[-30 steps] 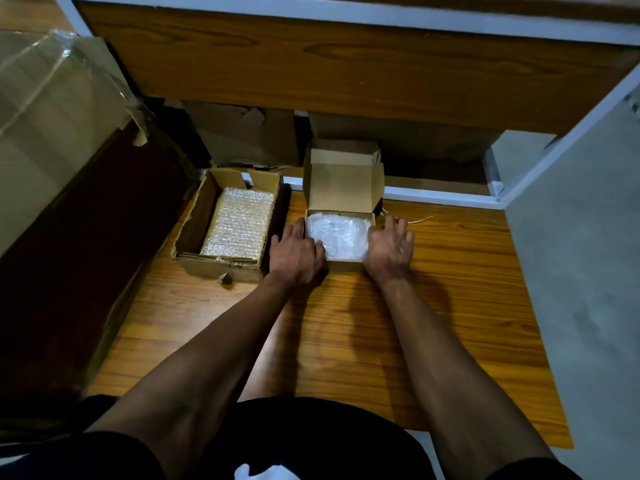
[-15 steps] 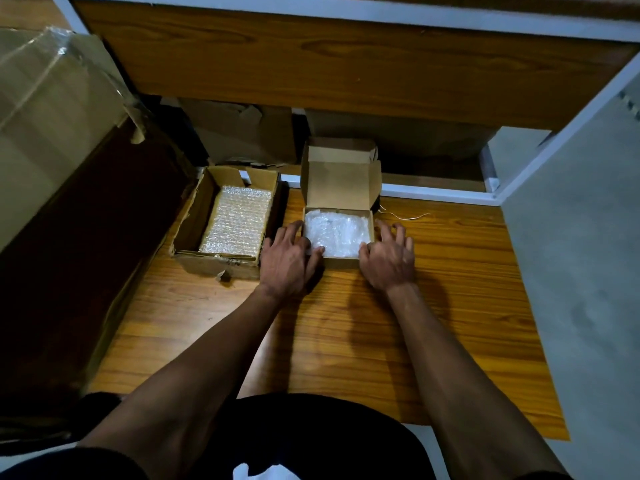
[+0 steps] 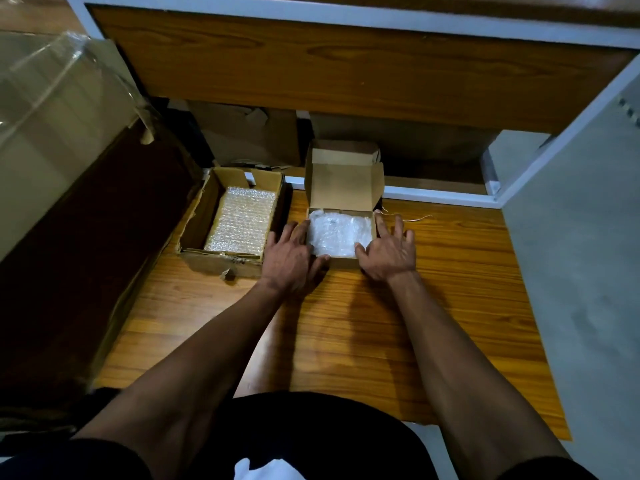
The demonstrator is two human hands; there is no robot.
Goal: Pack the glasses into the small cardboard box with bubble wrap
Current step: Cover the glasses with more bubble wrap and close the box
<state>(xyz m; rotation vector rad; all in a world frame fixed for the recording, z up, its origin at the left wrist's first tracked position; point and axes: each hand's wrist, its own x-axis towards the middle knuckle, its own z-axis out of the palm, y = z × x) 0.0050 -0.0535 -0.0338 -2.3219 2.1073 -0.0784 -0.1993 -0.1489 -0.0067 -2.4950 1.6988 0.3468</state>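
The packing looks nearly finished: the small brown cardboard box (image 3: 341, 237), sitting just above the middle of the frame on the orange wood-grain board (image 3: 450, 289), is filled to its rim with a crumpled sheet of clear bubble wrap (image 3: 337, 233). The glasses themselves cannot be made out; if they are inside, they lie hidden under that wrap. The box's hinged lid (image 3: 343, 185) stands upright at the far side with its tuck flaps spread, so what appears to remain is folding the lid down and tucking it shut. The left hand (image 3: 291, 256) lies flat against the box's left wall, fingers straight and relaxed, thumb reaching along the near front edge. The right hand (image 3: 389, 251) mirrors it on the right wall, fingers splayed on the board, thumb at the near right corner. Neither hand grips anything; both seem to be steadying the box. To the left of centre, a larger worn cardboard box (image 3: 194, 230) holds a flat stack of bubble wrap (image 3: 242, 220).
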